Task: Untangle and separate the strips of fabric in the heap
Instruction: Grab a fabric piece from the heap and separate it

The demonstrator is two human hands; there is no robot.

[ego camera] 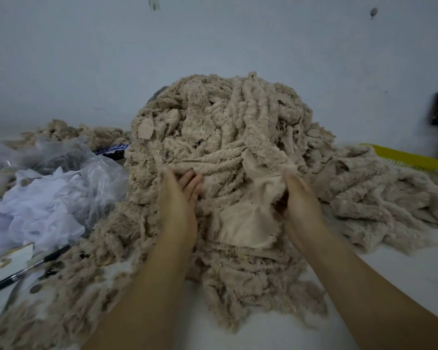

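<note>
A tall heap of beige fuzzy fabric strips (228,127) fills the middle of the white table. My left hand (178,195) lies on the heap's front, its fingers curled into the fuzzy strips at the top of the hand. My right hand (300,198) grips the edge of a smooth beige piece of fabric (248,221) that hangs down the front of the heap between both hands. A flatter spread of the same beige strips (379,195) lies to the right.
Crumpled clear and white plastic bags (48,195) lie at left, with a black pen (23,271) near the left edge. A smaller beige pile (74,133) sits at back left. A yellow tray edge (410,157) shows at right. A pale wall stands behind.
</note>
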